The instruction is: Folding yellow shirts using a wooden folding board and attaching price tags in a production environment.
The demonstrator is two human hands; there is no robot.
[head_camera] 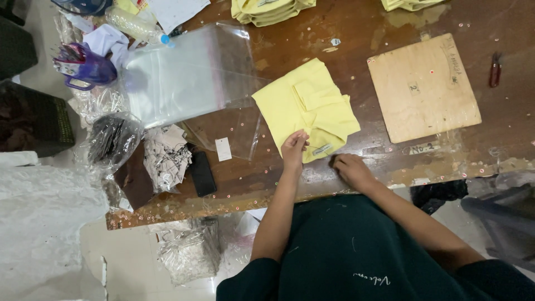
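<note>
We see clear bags [184, 78] lying at the left of the worktop [312, 39]. Our left hand [293, 149] pinches the near edge of the folded yellow shirt [304, 106] at the middle; our right hand [351, 170] rests closed on the wood beside it, holding nothing. We judge the folding nearly finished; next needs a firm two-hand grip.

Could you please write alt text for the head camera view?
A person's left hand pinches the near edge of a folded yellow shirt on a worn wooden table, while the right hand rests on the tabletop beside it. Clear plastic bags lie left, a plywood board right.
</note>
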